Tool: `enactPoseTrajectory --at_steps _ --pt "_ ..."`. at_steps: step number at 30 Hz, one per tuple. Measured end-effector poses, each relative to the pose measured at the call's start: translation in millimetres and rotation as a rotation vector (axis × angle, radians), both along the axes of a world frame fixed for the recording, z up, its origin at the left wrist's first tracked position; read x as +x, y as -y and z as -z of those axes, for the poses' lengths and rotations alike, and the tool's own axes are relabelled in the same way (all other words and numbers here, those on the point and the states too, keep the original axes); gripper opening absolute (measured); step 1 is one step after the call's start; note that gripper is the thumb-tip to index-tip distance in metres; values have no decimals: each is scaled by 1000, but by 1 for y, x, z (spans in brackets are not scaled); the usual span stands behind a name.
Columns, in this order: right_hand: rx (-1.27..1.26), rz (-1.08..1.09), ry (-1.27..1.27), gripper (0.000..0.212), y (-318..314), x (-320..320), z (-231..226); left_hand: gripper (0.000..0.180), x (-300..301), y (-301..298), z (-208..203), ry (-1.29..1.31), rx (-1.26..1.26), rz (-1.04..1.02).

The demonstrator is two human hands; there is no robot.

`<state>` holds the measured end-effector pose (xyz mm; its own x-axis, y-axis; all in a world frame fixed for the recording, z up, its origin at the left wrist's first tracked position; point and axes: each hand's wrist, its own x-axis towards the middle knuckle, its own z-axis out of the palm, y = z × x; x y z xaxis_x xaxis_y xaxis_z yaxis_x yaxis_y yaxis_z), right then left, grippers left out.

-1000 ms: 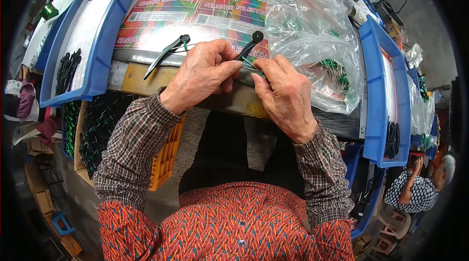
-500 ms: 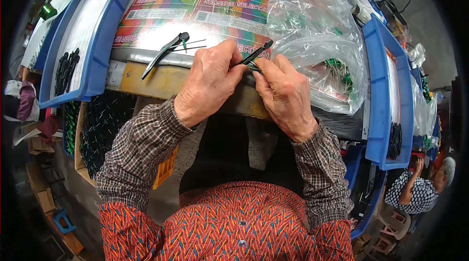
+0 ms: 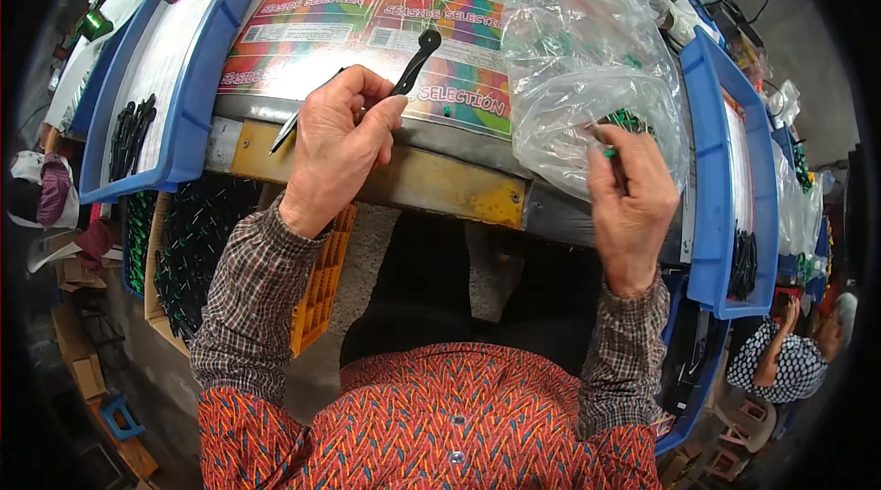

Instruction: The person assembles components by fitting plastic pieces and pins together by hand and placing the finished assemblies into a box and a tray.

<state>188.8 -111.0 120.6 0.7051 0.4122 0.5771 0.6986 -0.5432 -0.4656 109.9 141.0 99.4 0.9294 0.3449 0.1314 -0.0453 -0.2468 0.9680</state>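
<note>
Between the thumb and fingers of my left hand [image 3: 335,150] is a slim black plastic part [image 3: 424,50] with a round end, which points up and away from me. My right hand [image 3: 635,201] is at the mouth of a clear plastic bag [image 3: 560,114], thumb and fingers closed around a small green piece [image 3: 609,151]. More small green pieces [image 3: 629,120] show inside the bag. Partly hidden behind my left hand, another dark slim part [image 3: 284,135] lies at the bench edge. One tiny green bit [image 3: 447,111] sits on the colourful printed sheet [image 3: 321,31].
A blue tray [image 3: 174,146] at left and another blue tray [image 3: 707,279] at right hold black parts. Below the bench's yellow edge [image 3: 385,180] stand a carton of black-and-green pieces [image 3: 202,251] and an orange crate [image 3: 323,297]. Another person [image 3: 780,361] is at far right.
My hands were together over the bench edge, working on a black part. Now they are apart: the left moved left with the black part, the right moved right to the bag.
</note>
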Motion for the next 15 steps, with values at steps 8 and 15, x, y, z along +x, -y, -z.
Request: enactPoseTrajectory --at_steps 8,15 --pt "-294 308 152 28 38 24 9 16 -14 24 -14 -114 -375 169" --pt "-74 -104 293 26 -3 -12 4 13 -20 27 -9 -3 -179 81"
